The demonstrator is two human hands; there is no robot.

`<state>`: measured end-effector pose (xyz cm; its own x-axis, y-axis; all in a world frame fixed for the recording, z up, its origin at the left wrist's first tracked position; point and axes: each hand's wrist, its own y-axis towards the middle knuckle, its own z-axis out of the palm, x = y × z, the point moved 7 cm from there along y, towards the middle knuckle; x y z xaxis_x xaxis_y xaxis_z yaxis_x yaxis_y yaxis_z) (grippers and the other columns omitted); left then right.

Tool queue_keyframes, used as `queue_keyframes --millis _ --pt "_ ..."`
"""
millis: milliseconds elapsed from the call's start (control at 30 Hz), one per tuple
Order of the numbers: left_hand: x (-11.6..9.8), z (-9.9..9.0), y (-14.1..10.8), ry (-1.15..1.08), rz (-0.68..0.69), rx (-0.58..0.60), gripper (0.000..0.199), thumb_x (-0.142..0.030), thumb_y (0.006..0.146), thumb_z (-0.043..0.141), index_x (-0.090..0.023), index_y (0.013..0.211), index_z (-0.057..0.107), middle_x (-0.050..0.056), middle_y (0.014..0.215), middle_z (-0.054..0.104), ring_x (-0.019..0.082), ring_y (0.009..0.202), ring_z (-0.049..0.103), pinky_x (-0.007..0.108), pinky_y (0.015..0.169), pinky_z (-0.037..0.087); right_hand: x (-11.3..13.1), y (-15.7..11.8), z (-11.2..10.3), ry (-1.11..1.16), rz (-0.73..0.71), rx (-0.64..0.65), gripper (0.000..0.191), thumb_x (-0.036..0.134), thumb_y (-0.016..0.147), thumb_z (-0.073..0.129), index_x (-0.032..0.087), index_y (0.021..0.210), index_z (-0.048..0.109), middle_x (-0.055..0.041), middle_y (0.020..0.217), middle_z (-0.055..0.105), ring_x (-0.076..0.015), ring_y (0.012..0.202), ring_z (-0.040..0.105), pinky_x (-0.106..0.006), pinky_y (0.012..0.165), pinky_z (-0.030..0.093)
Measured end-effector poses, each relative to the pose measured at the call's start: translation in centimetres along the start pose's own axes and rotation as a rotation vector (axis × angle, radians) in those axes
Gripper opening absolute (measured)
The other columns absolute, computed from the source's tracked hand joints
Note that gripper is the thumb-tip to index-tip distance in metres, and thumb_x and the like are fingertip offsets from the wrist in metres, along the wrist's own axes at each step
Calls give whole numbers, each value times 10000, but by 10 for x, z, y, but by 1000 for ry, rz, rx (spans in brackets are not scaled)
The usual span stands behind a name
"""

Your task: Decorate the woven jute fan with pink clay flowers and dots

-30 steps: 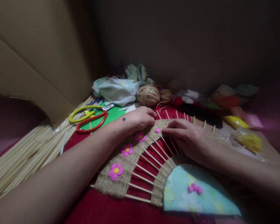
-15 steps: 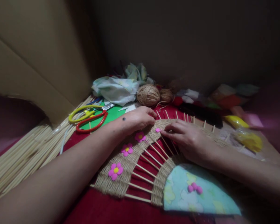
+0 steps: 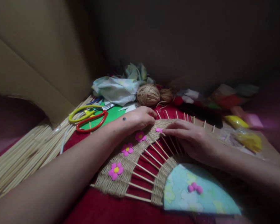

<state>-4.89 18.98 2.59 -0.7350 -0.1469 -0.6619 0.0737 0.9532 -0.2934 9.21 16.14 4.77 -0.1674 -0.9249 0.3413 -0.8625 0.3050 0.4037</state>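
A woven twine fan (image 3: 114,186) with thin sticks lies across the red cloth, a light-blue floral fabric piece (image 3: 179,199) covering its base. Several pink flowers (image 3: 116,170) with yellow centres sit along its outer band. My left hand (image 3: 141,118) rests at the upper rim, its fingers curled over the edge; the fingertips are partly hidden. Small pink petals (image 3: 158,130) lie on the band just right of that hand. With fingers stretched out, my right hand (image 3: 191,135) touches these petals at its fingertips. Three pink balls (image 3: 195,187) sit on the fabric.
Scissors (image 3: 91,118) with yellow and red handles lie left of the fan, near a bundle of thin sticks (image 3: 21,168). Behind are twine balls (image 3: 148,95) and crumpled cloth (image 3: 116,88). Yellow packets (image 3: 249,140) stand at the right, cardboard (image 3: 42,56) at the left.
The right hand's fingers have straightened from a bent, closer grouping and shifted slightly. More pink shows beside the single petal on the band. My left hand stays in place.
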Motion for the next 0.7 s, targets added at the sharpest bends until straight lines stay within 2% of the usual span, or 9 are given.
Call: queue_keyframes --millis 167,233,300,367,433,567,700 --pt "0 1 -2 -25 -16 -5 472 -183 672 522 -154 1125 650 46 956 697 178 847 605 237 702 430 6 3 -18 17 88 -12 280 53 830 452 163 946 682 -76 854 627 -156 768 600 -264 651 502" --pt "0 3 -2 -43 -11 -1 483 -197 670 521 -141 1134 642 56 943 697 179 791 605 243 643 425 9 4 -24 42 147 55 216 97 837 490 170 893 685 -58 822 626 -141 712 590 -245 591 478" --pt "1 3 -2 -64 -11 -9 483 -210 668 521 -133 1129 644 65 934 699 182 755 603 249 605 416 12 2 -25 63 199 192 160 144 846 531 190 831 684 -32 792 634 -127 666 581 -229 544 449" --pt "2 2 -1 -74 -14 -17 478 -214 663 525 -125 1117 648 77 960 698 190 775 606 253 615 418 16 -5 -25 87 225 335 130 183 848 564 221 812 683 -9 774 645 -124 654 583 -225 536 440" --pt "3 2 1 -76 -13 -11 478 -214 658 528 -123 1111 649 85 1005 694 200 824 608 257 653 427 21 -15 -25 124 228 422 117 198 846 579 246 820 682 2 769 654 -126 652 591 -224 539 442" --pt "2 1 1 -54 1 8 478 -226 654 536 -126 1107 648 84 1035 690 205 860 605 260 695 428 31 -34 -26 177 238 471 122 192 850 576 256 792 663 12 754 647 -116 625 589 -218 520 435" --pt "1 -1 -3 -38 -17 -29 482 -253 659 544 -122 1111 644 89 993 691 197 802 599 260 652 416 39 -46 -23 143 294 494 132 190 862 550 240 759 617 18 720 618 -106 579 557 -214 475 400"
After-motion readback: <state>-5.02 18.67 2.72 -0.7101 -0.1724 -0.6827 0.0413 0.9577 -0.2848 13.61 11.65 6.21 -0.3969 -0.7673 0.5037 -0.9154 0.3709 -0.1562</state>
